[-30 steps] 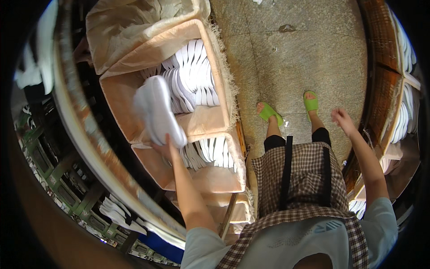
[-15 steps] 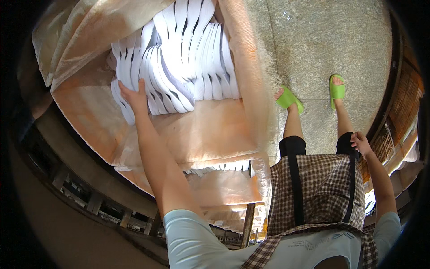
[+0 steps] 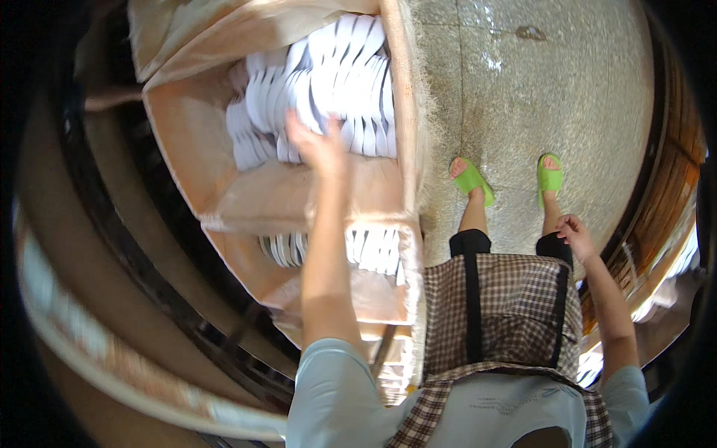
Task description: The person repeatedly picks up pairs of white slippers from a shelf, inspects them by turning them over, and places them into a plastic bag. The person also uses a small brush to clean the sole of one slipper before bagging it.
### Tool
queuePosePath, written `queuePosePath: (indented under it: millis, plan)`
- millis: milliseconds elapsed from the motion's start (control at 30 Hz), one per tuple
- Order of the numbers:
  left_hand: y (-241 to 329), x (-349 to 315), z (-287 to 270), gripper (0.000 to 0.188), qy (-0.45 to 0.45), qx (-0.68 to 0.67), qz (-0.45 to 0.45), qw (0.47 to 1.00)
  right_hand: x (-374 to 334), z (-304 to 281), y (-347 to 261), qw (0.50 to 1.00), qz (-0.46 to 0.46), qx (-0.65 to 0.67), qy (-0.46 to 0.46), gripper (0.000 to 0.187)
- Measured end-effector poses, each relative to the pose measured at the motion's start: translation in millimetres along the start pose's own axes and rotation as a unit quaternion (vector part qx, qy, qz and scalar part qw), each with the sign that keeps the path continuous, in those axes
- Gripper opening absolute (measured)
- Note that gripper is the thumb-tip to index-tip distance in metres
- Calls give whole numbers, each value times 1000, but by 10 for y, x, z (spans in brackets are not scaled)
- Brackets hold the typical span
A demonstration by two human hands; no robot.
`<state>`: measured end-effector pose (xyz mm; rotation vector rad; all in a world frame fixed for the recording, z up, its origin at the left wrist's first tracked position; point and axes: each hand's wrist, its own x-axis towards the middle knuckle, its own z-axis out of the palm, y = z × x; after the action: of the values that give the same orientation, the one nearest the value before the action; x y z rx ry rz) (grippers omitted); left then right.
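White, curved insole-shaped pieces [image 3: 366,86] stand on edge in packed rows inside a large bin lined with pale peach cloth [image 3: 187,142]. Over the near part of these rows is my left hand [image 3: 320,145], blurred by motion. Its thumb and fingers are spread, and I see nothing held in them. Whether it touches the pieces I cannot tell. My right hand [image 3: 573,233] hangs beside my right thigh, away from the bin, its fingers loosely bent and apart with nothing visible in them.
A second cloth-lined compartment [image 3: 284,287] with more white pieces [image 3: 373,250] adjoins the near side. Speckled stone floor [image 3: 515,97] lies to the right, under my green slides [image 3: 472,181]. Wooden slatted structure [image 3: 676,164] edges the far right. A blurred skin-toned shape [image 3: 116,98] shows at upper left.
My left hand has moved from the left end of the rows rightward across the pieces. The view has shifted, showing more of the near compartment. My right hand stays by my thigh, its fingers slightly looser.
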<state>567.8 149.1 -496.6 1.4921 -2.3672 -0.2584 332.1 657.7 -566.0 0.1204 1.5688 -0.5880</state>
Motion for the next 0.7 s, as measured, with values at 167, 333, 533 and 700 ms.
queuePosePath:
  millis: [167,333,533,700]
  plan:
    - [1630,-1705,-1049,42,-299,-308,15,903,-558,-40,-269,995,-94,1,31,20]
    - [2240,-2343,-2509,37,-383,-326,229,833,-1075,-180,-348,989,-118,-55,65,19]
    - [1718,-2568,-4238,14,-50,-240,20,969,-1091,-819,-78,963,-144,-218,64,26]
    - [728,-2488,-5360,27,320,-253,-230,884,-1183,-1266,28,936,-109,-304,142,24]
